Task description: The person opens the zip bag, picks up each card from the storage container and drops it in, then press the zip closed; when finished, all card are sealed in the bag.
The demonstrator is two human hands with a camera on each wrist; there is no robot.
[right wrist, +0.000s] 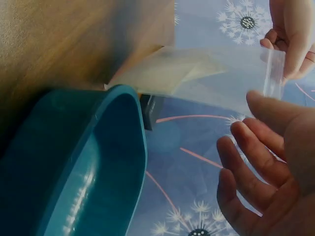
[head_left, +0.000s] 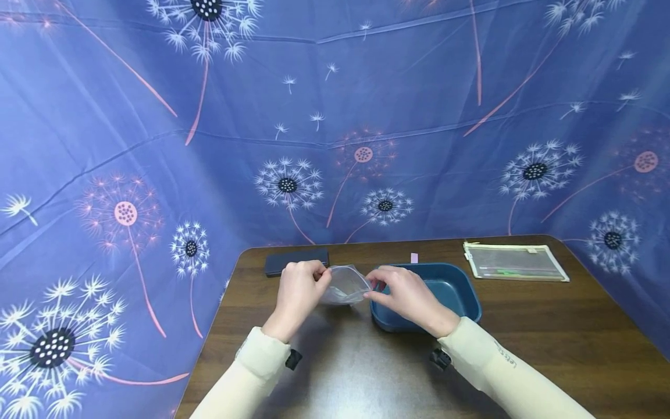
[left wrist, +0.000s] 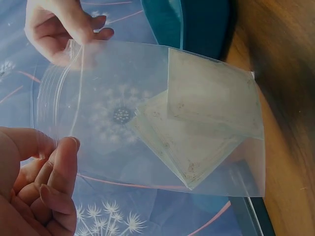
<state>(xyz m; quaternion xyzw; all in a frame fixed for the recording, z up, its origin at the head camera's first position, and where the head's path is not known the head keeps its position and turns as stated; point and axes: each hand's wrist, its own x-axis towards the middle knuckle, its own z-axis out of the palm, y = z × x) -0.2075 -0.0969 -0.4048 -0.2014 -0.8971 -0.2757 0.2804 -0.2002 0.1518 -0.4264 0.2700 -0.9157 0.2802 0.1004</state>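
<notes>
I hold the clear zip bag point(head_left: 344, 285) up above the tabletop point(head_left: 549, 343), just left of the blue tray point(head_left: 450, 291), so its mouth faces me; my left hand point(head_left: 298, 294) and right hand point(head_left: 405, 294) each pinch one end of the zip edge, fingers point(left wrist: 59, 169) curled on the plastic; pale flat sheets point(left wrist: 206, 118) sit inside

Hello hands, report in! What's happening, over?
Left hand and right hand pinch the clear zip bag at its top. Pale squares inside. Blue tray beside it. Nothing blocking.
</notes>
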